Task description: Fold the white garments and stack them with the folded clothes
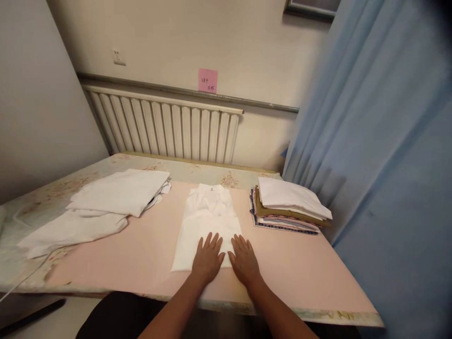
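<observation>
Fingers [213,241] of the person's left hand [206,264] are straight and slightly spread in the head camera's view, pinching nothing, with the thumb angled inward. They lie flat on the lower part of a folded white cloth shirt [210,217], whose collar end is farthest from the person. The right hand [245,263] is palm down at the shirt's near right corner, its fingers straight with small gaps between them, its thumb near the left thumb but apart from it.

The shirt lies flat on a smooth pale-pink sheet [148,259], which covers much of a pale, flower-patterned table cover [197,170]. Left of the shirt, well apart, is a loose pile of white cloth [120,193]. Right of the shirt stands a neat stack of folded fabrics [291,194], white on top, with olive-brown and blue-patterned layers below. Beyond the shirt are a cream ribbed radiator [176,125] and, above it, a square pink paper note [208,81] with handwriting. Farther right of the shirt, past the stack, hangs a long blue curtain [370,122].
</observation>
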`<state>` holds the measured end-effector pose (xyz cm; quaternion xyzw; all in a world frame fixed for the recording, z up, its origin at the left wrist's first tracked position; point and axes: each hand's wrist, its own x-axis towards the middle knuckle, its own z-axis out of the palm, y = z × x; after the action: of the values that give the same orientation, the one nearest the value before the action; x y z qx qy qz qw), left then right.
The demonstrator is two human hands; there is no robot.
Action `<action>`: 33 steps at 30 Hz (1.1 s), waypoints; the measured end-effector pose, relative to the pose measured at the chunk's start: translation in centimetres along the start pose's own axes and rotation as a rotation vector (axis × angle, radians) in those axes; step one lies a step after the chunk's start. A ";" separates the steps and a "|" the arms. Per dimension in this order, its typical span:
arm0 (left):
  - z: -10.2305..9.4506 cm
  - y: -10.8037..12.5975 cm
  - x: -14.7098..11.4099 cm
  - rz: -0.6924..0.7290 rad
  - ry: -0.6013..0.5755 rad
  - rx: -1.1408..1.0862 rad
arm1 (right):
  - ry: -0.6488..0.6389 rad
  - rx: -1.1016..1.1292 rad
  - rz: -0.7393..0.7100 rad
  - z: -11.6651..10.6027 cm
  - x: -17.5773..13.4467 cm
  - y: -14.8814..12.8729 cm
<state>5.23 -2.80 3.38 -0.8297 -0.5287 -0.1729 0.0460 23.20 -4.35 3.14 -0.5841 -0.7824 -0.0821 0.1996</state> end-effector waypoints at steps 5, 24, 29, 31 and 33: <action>-0.8 -0.8 -0.3 -0.006 -0.020 0.012 | -0.002 0.013 0.008 -0.2 0.0 -0.1; -1.3 -6.5 -3.3 -0.092 -0.008 0.089 | -0.031 0.057 0.047 -0.4 0.0 -0.3; -1.3 -6.3 -3.3 -0.087 0.029 0.122 | 0.075 0.061 0.033 -1.3 1.8 -3.9; -1.5 -6.3 -3.3 -0.084 0.024 0.122 | 0.093 0.116 -0.070 -1.2 2.6 -6.1; -1.6 -6.4 -3.4 -0.078 0.006 0.120 | 0.085 0.173 -0.138 -0.6 3.0 -8.1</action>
<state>-2.12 -3.34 3.05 -0.8036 -0.5701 -0.1448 0.0905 14.92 -4.36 5.73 -0.5056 -0.8157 -0.0525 0.2762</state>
